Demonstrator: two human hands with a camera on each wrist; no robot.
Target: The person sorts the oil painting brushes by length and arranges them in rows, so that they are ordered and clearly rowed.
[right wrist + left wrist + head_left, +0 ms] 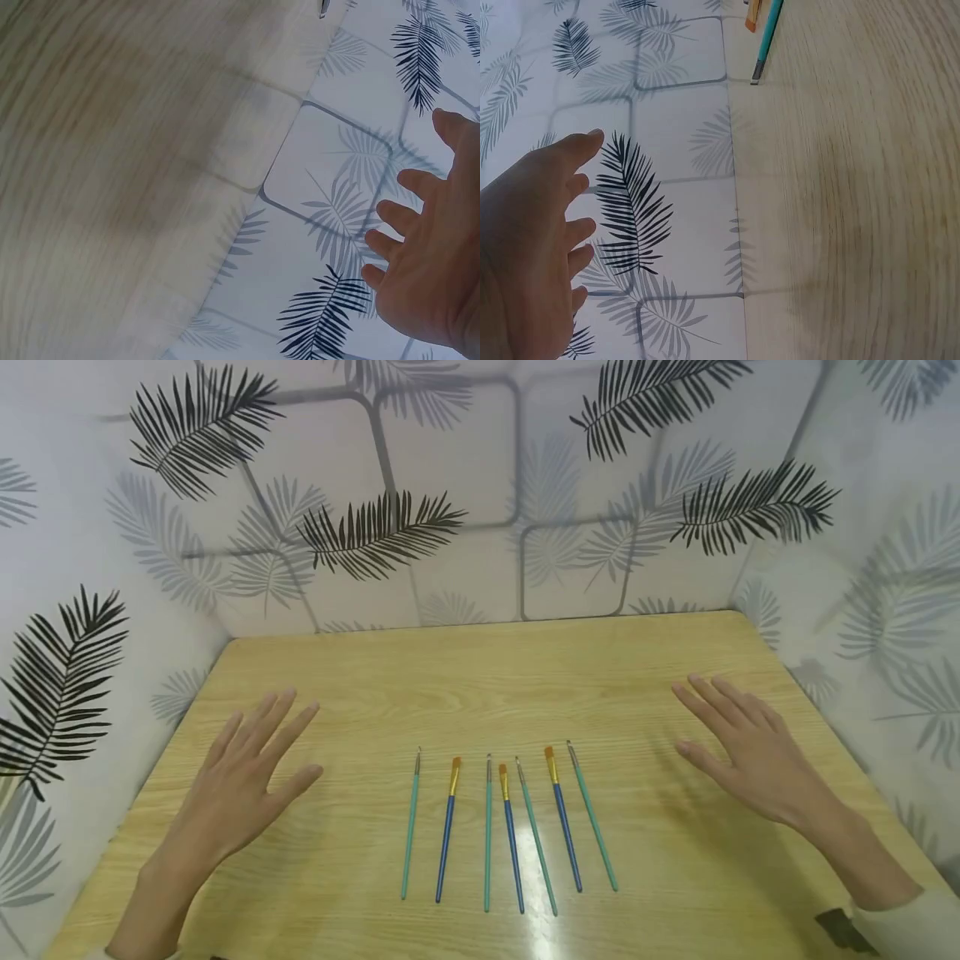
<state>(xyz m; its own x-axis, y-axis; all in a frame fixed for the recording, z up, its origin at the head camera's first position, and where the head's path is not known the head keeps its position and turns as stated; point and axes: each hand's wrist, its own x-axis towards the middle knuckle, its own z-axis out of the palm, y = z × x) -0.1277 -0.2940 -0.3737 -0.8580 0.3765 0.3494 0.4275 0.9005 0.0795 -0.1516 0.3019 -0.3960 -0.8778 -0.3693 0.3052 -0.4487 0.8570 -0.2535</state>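
Several paintbrushes lie spread in a row across the middle of the wooden table, heads pointing to the far side. Three have blue handles, gold ferrules and flat orange-brown bristles, such as the leftmost blue paintbrush (447, 835). The others are thin with teal handles, among them the teal paintbrush (410, 835) at the left end and another teal paintbrush (596, 827) at the right end. My left hand (232, 785) is over the table left of the row, fingers spread and holding nothing. To the right of the row, my right hand (757, 760) is likewise extended, palm down and holding nothing.
The wood-grain table (480, 685) meets a wall (465, 452) with a leaf pattern at its far edge. Patterned surfaces also flank it left and right. A dark object (843, 931) shows beside the right sleeve (907, 927).
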